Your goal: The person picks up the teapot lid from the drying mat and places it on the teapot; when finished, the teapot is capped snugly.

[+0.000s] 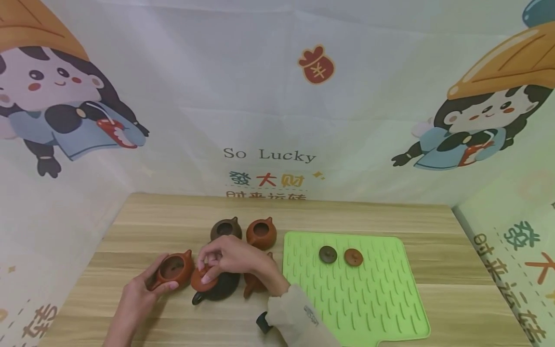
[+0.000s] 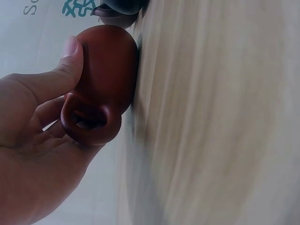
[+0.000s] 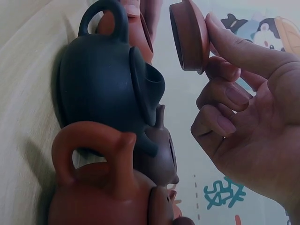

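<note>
My left hand [image 1: 138, 294] grips a reddish-brown clay teapot [image 1: 186, 275] without a lid, thumb on the near side; its loop handle shows in the left wrist view. Between the thumb and fingers of my right hand [image 1: 237, 255] is a matching round lid [image 1: 202, 283], held in the air just right of that teapot. In the right wrist view the lid [image 3: 194, 40] is tipped on edge, apart from everything below. Beneath the right hand stands a black teapot [image 3: 96, 89] with its lid on. A red teapot [image 3: 101, 199], also lidded, is partly hidden under the right forearm in the head view.
Behind the hands stand a dark brown teapot [image 1: 236, 231] and an orange-brown teapot [image 1: 263, 244], both open-topped. On the right a green ridged mat [image 1: 360, 303] bears a dark lid [image 1: 328, 254] and an orange-brown lid [image 1: 353, 257]. A printed cloth [image 1: 260, 106] hangs behind the wooden table [image 1: 451, 289].
</note>
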Motion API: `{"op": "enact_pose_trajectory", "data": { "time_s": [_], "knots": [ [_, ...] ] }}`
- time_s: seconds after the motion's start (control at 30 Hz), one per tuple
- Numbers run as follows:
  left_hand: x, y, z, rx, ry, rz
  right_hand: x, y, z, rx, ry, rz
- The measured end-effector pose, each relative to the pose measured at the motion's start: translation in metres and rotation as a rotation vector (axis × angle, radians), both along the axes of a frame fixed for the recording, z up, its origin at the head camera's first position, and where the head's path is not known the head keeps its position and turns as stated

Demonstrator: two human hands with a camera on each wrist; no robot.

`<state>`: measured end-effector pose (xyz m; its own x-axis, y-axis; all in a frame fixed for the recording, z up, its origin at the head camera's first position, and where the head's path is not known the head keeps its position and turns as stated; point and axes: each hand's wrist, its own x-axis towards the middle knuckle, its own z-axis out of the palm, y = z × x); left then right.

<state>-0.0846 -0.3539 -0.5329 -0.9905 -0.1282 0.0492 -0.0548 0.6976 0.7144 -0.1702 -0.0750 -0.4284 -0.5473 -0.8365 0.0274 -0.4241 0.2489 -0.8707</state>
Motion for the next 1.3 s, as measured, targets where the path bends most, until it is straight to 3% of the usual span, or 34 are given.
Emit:
{"op": "enact_pose_trajectory", "data": {
  "time_s": [0.07, 0.17, 0.3, 0.37, 0.53, 0.67, 0.8, 0.9, 1.13, 1.3],
  "knots": [
    [0.001, 0.002, 0.006, 0.018, -0.030, -0.014, -0.002, -0.003, 0.000, 0.019, 0.025, 0.010],
    [0.000, 0.002, 0.005, -0.009, -0.021, -0.002, -0.005, -0.009, -0.001, 0.046, 0.048, 0.018],
    [-0.001, -0.002, -0.006, -0.042, 0.045, 0.028, -0.008, -0.016, -0.003, 0.066, 0.039, 0.014],
    [-0.002, -0.003, -0.006, -0.009, 0.025, -0.002, -0.009, -0.020, -0.004, 0.067, 0.034, 0.009],
    [-0.004, -0.007, -0.014, -0.097, 0.036, -0.001, -0.009, -0.029, -0.007, 0.067, 0.064, -0.031],
    [-0.007, -0.015, -0.028, -0.125, 0.061, 0.011, -0.008, -0.036, -0.009, 0.093, 0.110, -0.088],
    [-0.007, -0.019, -0.032, -0.138, 0.042, -0.011, -0.007, -0.044, -0.011, 0.123, 0.153, -0.134],
    [-0.005, -0.014, -0.022, -0.140, 0.029, -0.017, -0.006, -0.050, -0.011, 0.140, 0.198, -0.166],
    [0.006, 0.016, 0.034, -0.034, -0.089, -0.045, 0.000, -0.061, -0.013, 0.167, 0.224, -0.280],
    [0.000, 0.000, 0.005, -0.082, -0.028, -0.028, 0.005, -0.069, -0.014, 0.210, 0.212, -0.350]
  ]
}}
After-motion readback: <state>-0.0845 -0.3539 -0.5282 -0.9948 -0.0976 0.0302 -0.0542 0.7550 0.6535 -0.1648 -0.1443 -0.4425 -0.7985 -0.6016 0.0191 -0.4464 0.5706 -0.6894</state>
